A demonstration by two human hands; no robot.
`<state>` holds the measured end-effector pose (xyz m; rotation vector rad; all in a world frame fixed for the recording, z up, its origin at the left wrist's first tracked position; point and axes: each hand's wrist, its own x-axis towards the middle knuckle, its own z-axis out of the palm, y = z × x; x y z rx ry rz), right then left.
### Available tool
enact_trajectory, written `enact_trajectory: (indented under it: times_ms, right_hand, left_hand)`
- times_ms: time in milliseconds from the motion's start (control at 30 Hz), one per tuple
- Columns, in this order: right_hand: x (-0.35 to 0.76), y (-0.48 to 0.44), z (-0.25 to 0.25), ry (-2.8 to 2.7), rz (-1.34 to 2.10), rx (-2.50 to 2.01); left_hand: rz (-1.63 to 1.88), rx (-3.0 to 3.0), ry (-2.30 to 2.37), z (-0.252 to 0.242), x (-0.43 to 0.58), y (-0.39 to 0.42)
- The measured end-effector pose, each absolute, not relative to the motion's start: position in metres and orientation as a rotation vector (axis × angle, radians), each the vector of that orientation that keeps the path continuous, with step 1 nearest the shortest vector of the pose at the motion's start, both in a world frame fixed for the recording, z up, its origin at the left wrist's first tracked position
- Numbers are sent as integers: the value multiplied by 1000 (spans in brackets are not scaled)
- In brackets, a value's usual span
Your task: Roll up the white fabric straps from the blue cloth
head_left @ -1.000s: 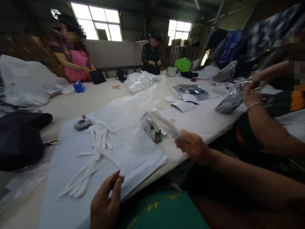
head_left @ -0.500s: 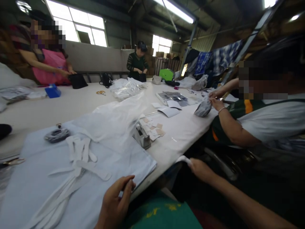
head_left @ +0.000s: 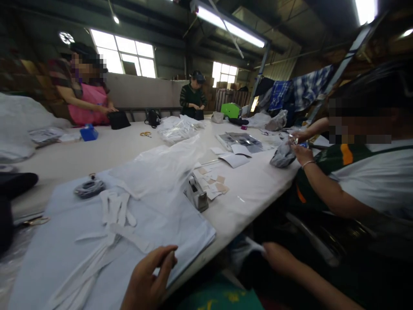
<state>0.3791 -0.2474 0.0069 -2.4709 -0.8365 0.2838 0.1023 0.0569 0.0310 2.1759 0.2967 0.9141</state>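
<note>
My left hand (head_left: pixel 153 273) is at the bottom centre, over the near edge of the light blue cloth (head_left: pixel 174 228). Its thumb and fingertips are pressed together; whatever may be between them is too small to name. Beyond the table's front edge, my right hand (head_left: pixel 277 256) is closed on a white strip (head_left: pixel 254 244) hanging low in the dark. More white strips (head_left: pixel 112 228) lie in a loose bundle on the cloth. A grey coil (head_left: pixel 89 188) rests above them, and a clear plastic sheet (head_left: pixel 155 168) is spread beside it.
A tape dispenser (head_left: pixel 197 193) stands by small tan and white cards (head_left: pixel 213 181). Scissors (head_left: pixel 35 221) lie at the left. At the right, a person's hands (head_left: pixel 301 148) hold a bagged grey item. Two other people stand across the white table (head_left: pixel 251 185).
The view has tilted up and turned slightly left, so the table appears lower and further right. My right hand is lower, and the white strip points more to the left.
</note>
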Motion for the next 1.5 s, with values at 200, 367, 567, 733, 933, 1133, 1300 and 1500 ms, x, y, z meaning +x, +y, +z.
enact_trajectory:
  times_ms: [200,367,567,733,933,1133,1300,1500]
  right_hand:
    - [411,-214,30,-947,141,-2068]
    - [393,-172,45,-896,196,-1845]
    - [387,-142,52,-1122,133,-1848]
    - [386,-125,58,-1280,206,-1811]
    - [384,-106,62,-1325,263,-1717]
    - [383,-79,60,-1054,482,-1586]
    - [383,-68,65,-957,559,-1488]
    - [366,-57,87,-819,855,-1300]
  left_hand:
    - [963,2242,408,52,150,76]
    - [1107,2344,424,82,186,89]
    - [1331,2541,518,114,207,103]
    - [1505,2608,589,141,230,102]
    - [1436,2686,864,152,263,116]
    - [1280,2819,966,134,300,118]
    - [1165,2812,967,125,308,123]
    - [1266,2554,1029,140,263,157]
